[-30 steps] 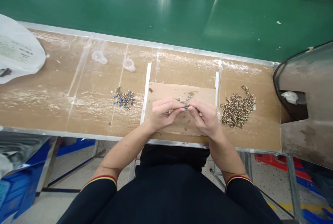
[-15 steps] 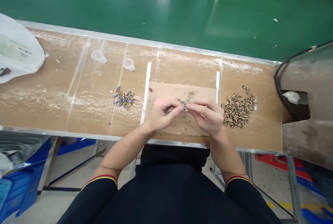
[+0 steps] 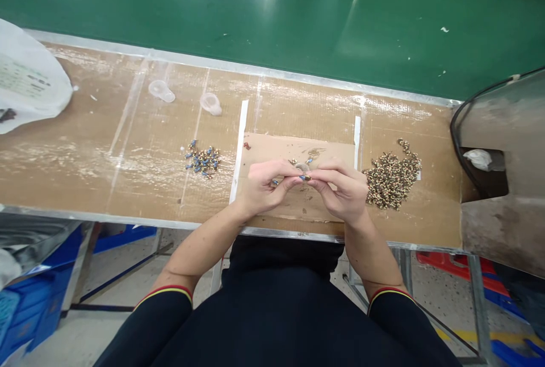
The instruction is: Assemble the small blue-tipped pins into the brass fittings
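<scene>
Over the cardboard sheet (image 3: 298, 208), my left hand (image 3: 268, 188) and my right hand (image 3: 343, 190) meet fingertip to fingertip. Between them they pinch a small blue-and-brass fitting (image 3: 305, 177), the left fingers at its blue end and the right at its brass end. Its exact kind is too small to make out. Just behind the fingertips lies a round, clear-looking piece (image 3: 301, 167), partly hidden. Another blue-and-brass piece (image 3: 310, 159) rests on the sheet beyond, and a blue bit (image 3: 275, 182) shows under my left hand.
A pile of small brass parts (image 3: 392, 179) lies to the right, and blue-and-brass pieces (image 3: 202, 159) sit in a heap on the left. Two translucent scoops (image 3: 161, 91) lie farther back. A white bag (image 3: 32, 80) stands far left; a green surface (image 3: 272, 15) runs behind the bench.
My left fingertips have moved right and closed against the right ones. The blue-and-brass fitting now lies level between both hands' fingers.
</scene>
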Tool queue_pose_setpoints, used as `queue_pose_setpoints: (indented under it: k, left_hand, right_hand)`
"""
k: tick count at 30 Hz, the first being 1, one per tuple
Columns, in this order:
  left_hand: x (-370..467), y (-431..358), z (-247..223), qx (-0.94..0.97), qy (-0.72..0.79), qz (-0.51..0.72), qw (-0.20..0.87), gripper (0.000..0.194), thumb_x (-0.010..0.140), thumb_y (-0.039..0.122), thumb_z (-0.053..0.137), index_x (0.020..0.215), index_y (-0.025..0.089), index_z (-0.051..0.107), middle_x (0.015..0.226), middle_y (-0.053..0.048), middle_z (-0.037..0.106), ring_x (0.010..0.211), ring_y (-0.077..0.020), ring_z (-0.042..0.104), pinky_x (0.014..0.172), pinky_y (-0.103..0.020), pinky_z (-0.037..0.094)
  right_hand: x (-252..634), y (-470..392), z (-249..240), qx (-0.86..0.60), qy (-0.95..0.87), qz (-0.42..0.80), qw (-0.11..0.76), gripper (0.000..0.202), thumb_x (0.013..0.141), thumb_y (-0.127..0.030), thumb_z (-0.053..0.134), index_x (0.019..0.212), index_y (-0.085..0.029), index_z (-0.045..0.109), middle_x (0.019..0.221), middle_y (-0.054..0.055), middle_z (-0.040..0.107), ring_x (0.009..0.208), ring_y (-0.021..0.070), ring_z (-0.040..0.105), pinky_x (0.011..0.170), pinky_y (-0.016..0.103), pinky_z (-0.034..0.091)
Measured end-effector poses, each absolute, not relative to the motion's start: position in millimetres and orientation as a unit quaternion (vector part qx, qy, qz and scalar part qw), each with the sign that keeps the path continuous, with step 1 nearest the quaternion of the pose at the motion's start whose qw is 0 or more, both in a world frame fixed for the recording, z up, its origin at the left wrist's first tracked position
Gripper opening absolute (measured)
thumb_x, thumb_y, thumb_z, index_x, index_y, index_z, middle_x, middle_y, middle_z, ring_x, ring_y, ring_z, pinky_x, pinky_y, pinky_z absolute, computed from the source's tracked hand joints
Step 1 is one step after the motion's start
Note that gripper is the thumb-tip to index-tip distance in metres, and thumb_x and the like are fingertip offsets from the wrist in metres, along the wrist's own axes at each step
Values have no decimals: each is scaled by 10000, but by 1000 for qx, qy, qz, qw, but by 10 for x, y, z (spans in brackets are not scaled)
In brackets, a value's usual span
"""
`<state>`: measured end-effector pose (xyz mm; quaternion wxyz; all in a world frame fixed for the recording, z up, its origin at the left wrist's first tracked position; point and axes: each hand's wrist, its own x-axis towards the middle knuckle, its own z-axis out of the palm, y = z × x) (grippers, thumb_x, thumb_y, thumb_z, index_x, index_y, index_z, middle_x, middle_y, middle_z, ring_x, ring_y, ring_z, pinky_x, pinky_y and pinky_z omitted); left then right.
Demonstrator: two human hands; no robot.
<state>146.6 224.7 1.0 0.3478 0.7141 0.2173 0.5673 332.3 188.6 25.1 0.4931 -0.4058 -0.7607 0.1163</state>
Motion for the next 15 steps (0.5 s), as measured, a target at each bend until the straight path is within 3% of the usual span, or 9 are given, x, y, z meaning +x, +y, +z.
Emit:
queue_pose_setpoints:
  k: [15]
  left_hand:
    - [1522, 2207, -15, 724, 210, 595, 278, 62, 982, 225, 678, 940, 185, 699, 736, -12, 747, 656, -114, 712, 599, -215, 573]
  right_hand:
    - [3283, 1845, 306, -408, -756, 153, 489, 181, 926, -136, 715, 1030, -276, 766, 881, 5, 774, 741, 142, 731, 635, 274, 628]
